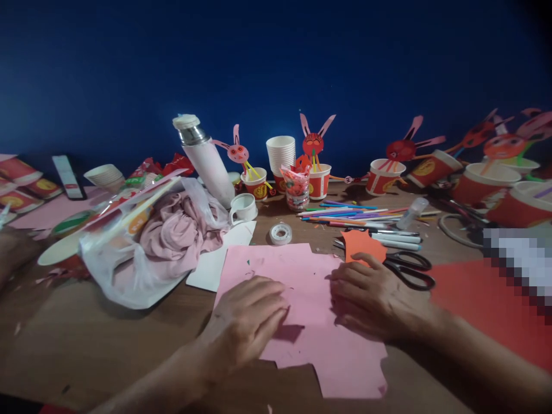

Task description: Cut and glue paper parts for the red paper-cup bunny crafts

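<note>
A pink paper sheet (308,310) with cut-out edges lies on the wooden table (86,351) in front of me. My left hand (245,316) rests on its left part, fingers curled together against the paper. My right hand (366,296) lies on the sheet's right edge, fingers bent and pressed to it. Neither hand shows anything held. An orange paper scrap (362,244) sits just beyond my right hand, with black-handled scissors (409,269) beside it.
A tape roll (280,233), coloured straws and pens (353,215), a white flask (207,158), a plastic bag with pink cloth (168,236), stacked cups (281,152) and red paper cups with rabbit figures (319,178) crowd the far side. Red paper (478,299) lies right.
</note>
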A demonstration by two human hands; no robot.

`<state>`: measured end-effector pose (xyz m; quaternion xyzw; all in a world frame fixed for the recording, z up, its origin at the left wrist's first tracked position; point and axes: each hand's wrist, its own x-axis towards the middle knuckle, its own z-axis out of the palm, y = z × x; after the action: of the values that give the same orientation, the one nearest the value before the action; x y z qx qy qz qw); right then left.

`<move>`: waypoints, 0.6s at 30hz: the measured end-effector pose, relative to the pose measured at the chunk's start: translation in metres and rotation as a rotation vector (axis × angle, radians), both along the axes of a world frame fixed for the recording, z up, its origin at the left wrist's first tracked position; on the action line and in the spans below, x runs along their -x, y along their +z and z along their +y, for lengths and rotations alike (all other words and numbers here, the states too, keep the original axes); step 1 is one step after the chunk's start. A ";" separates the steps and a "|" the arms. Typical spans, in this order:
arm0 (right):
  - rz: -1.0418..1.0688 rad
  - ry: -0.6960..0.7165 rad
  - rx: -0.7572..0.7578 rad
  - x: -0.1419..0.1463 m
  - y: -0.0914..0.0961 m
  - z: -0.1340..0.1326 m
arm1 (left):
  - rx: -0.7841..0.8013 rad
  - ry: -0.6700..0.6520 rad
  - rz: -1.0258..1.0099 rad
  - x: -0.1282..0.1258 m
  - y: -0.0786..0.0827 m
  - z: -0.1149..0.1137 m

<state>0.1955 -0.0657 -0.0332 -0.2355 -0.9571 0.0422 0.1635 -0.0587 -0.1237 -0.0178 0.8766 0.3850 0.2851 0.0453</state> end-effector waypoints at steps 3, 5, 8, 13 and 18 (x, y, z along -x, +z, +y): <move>0.049 0.029 -0.014 -0.003 -0.004 0.004 | 0.106 -0.093 0.030 -0.016 0.001 -0.007; 0.087 0.042 -0.026 -0.007 -0.007 0.006 | 0.131 -0.127 0.028 -0.018 0.000 -0.008; 0.129 0.015 -0.029 -0.013 -0.012 0.009 | 0.124 -0.073 -0.047 -0.008 -0.001 -0.001; 0.140 -0.012 -0.025 -0.013 -0.010 0.006 | 0.249 0.136 -0.147 0.010 0.002 0.018; 0.025 -0.125 0.010 -0.002 -0.004 -0.003 | 0.319 0.210 -0.211 0.007 -0.006 0.032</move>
<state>0.1971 -0.0686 -0.0376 -0.2951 -0.9382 0.0397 0.1763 -0.0658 -0.0917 -0.0235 0.7788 0.5075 0.3138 0.1936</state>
